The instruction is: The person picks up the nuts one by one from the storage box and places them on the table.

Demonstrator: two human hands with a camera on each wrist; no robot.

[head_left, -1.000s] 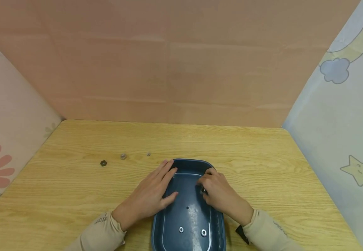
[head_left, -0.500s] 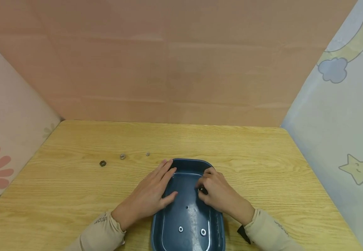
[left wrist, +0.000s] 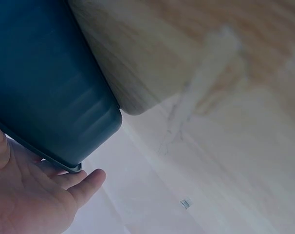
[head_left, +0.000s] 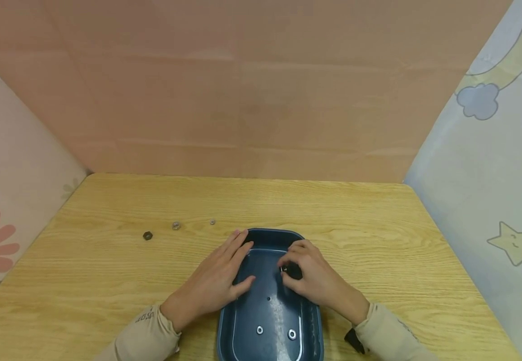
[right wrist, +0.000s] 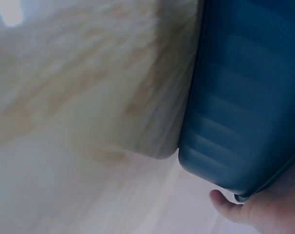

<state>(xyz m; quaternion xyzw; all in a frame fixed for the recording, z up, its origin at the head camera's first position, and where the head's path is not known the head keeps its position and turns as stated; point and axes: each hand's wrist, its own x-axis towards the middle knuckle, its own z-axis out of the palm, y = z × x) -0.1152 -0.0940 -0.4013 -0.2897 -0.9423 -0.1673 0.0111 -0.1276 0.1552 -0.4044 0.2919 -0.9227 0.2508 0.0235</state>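
A dark blue tray (head_left: 267, 311) lies on the table, with two metal nuts inside it near the front, a smaller one (head_left: 259, 330) and a larger one (head_left: 292, 334). My left hand (head_left: 213, 278) rests with extended fingers over the tray's left rim; the left wrist view shows that hand (left wrist: 35, 195) by the tray's corner (left wrist: 55, 97). At the tray's right side, my right hand (head_left: 317, 276) pinches a small dark object (head_left: 291, 270) between thumb and fingers, above the tray floor. The right wrist view shows the hand (right wrist: 269, 209) at the rim, its held object hidden.
On the table (head_left: 378, 240), beyond the tray to the left, lie a dark nut (head_left: 148, 235), a silver nut (head_left: 176, 225) and a smaller nut (head_left: 212, 221). A black item (head_left: 354, 341) is beside the right sleeve. Papered walls stand behind and on both sides.
My right thumb and fingers have shifted slightly left, and more of the dark object shows between them. The left hand has stayed in place on the tray.
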